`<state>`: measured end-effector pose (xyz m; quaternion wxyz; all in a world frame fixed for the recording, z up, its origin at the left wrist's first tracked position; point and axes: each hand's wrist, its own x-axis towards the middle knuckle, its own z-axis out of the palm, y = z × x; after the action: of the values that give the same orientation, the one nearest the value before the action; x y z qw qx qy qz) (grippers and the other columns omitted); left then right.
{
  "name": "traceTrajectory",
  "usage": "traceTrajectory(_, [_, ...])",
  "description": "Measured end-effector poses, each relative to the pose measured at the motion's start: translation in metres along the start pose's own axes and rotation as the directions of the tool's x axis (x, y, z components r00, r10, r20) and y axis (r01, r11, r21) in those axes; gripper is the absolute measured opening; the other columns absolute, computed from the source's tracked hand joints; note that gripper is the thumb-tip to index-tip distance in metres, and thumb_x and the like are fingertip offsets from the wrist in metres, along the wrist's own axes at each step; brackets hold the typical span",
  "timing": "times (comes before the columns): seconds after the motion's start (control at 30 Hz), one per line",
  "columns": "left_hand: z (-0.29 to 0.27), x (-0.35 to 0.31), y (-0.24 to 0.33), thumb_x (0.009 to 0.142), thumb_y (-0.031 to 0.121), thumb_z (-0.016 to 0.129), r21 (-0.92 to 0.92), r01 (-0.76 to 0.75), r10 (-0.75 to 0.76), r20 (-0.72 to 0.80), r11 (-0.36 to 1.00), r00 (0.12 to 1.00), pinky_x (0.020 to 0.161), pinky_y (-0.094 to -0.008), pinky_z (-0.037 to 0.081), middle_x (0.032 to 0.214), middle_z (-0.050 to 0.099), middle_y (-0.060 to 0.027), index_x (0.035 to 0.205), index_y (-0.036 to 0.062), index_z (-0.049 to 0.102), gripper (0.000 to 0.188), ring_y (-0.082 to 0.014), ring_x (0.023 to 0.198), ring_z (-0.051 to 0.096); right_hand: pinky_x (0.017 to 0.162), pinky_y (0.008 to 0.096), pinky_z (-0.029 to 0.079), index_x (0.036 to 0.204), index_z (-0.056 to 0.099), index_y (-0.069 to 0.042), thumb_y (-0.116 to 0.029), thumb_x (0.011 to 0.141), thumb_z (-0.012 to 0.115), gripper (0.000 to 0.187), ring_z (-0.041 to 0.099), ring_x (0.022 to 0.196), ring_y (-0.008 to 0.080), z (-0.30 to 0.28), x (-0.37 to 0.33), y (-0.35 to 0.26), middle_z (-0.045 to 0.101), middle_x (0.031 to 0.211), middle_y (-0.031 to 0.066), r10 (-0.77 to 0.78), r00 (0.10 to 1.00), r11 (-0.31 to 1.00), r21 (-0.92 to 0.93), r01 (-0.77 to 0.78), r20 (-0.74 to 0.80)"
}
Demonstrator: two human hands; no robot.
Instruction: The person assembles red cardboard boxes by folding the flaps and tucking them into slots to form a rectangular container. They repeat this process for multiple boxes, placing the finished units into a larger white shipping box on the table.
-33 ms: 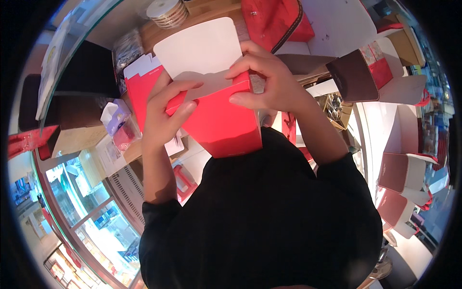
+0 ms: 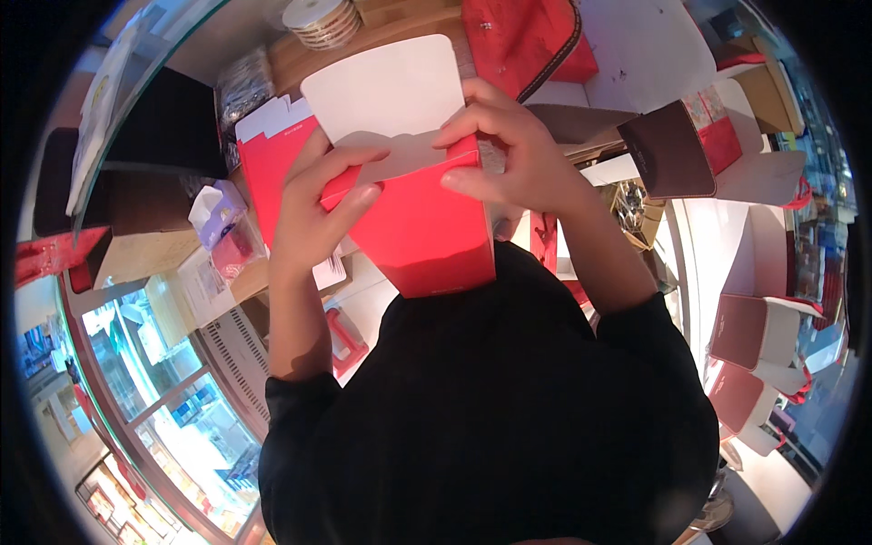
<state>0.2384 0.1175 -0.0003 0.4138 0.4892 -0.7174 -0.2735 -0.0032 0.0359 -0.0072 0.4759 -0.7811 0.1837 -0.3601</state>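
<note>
A red paper box stands against my black shirt, its top turned up toward me. Its wide lid flap is raised at the far side, showing a white inner face. My left hand grips the left top edge, thumb on the red front and fingers over the rim. At the opposite corner, my right hand pinches the rim, with its thumb on the front and its fingers at the white flap. The inside of the box is mostly hidden.
Behind my left hand lies another red carton with white flaps. A purple-and-white packet sits left of it. Ribbon spools and a red bag are at the back. Brown-and-white gift bags stand to the right.
The box's top and both hands have shifted very slightly right in view. The grip on the box looks the same.
</note>
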Motion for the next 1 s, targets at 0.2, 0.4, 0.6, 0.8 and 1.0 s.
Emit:
traceTrajectory(0.2, [0.011, -0.003, -0.016, 0.081, 0.024, 0.069, 0.011, 0.173, -0.173, -0.039, 0.985, 0.984, 0.088, -0.0327, 0.043, 0.099, 0.056, -0.0100, 0.104, 0.0033, 0.068, 0.030, -0.0247, 0.099, 0.056, 0.081, 0.0282, 0.045, 0.092, 0.065, -0.003, -0.014, 0.078, 0.073, 0.019, 0.056, 0.096, 0.0178, 0.007, 0.004, 0.015, 0.054, 0.105, 0.0065, -0.036, 0.999, 0.999, -0.020, 0.036, -0.007])
traceTrajectory(0.4, [0.029, -0.001, -0.024, 0.083, 0.019, 0.070, -0.274, 0.284, -0.329, -0.131, 0.919, 0.935, 0.086, -0.0287, 0.044, 0.102, 0.057, -0.0068, 0.103, 0.0039, 0.065, 0.025, -0.0175, 0.099, 0.055, 0.071, 0.0240, 0.042, 0.086, 0.063, -0.003, -0.008, 0.082, 0.068, 0.009, 0.050, 0.081, 0.0091, 0.014, 0.005, 0.029, 0.052, 0.089, 0.0014, 0.105, 0.990, 0.993, 0.056, -0.100, -0.095])
traceTrajectory(0.6, [0.038, -0.005, -0.029, 0.079, 0.009, 0.075, -0.475, 0.129, -0.298, -0.300, 0.870, 0.906, 0.088, -0.0300, 0.048, 0.107, 0.056, -0.0088, 0.130, 0.0032, 0.045, 0.059, -0.0172, 0.104, 0.055, 0.079, 0.0247, 0.045, 0.101, 0.060, -0.004, -0.006, 0.084, 0.067, 0.019, 0.054, 0.086, 0.0085, 0.015, 0.005, 0.040, 0.055, 0.096, 0.0020, 0.201, 0.977, 0.960, 0.211, -0.183, -0.065])
traceTrajectory(0.8, [0.041, -0.002, -0.036, 0.077, 0.007, 0.077, -0.552, 0.092, -0.284, -0.274, 0.829, 0.919, 0.089, -0.0318, 0.050, 0.111, 0.057, -0.0136, 0.131, 0.0039, 0.040, 0.066, -0.0204, 0.107, 0.057, 0.095, 0.0299, 0.041, 0.128, 0.042, -0.007, 0.003, 0.084, 0.061, 0.048, 0.053, 0.110, 0.0160, 0.027, 0.005, 0.038, 0.056, 0.115, 0.0101, 0.186, 0.972, 0.921, 0.370, -0.122, -0.143])
traceTrajectory(1.0, [0.043, -0.011, -0.073, 0.077, 0.005, 0.077, -0.536, 0.135, -0.268, -0.179, 0.834, 0.947, 0.091, -0.0314, 0.049, 0.118, 0.058, -0.0143, 0.114, 0.0031, 0.053, 0.045, -0.0209, 0.108, 0.058, 0.088, 0.0298, 0.045, 0.115, 0.057, -0.005, -0.008, 0.084, 0.069, 0.033, 0.057, 0.104, 0.0139, 0.023, 0.004, 0.060, 0.060, 0.115, 0.0060, 0.206, 0.973, 0.943, 0.286, -0.170, -0.103])
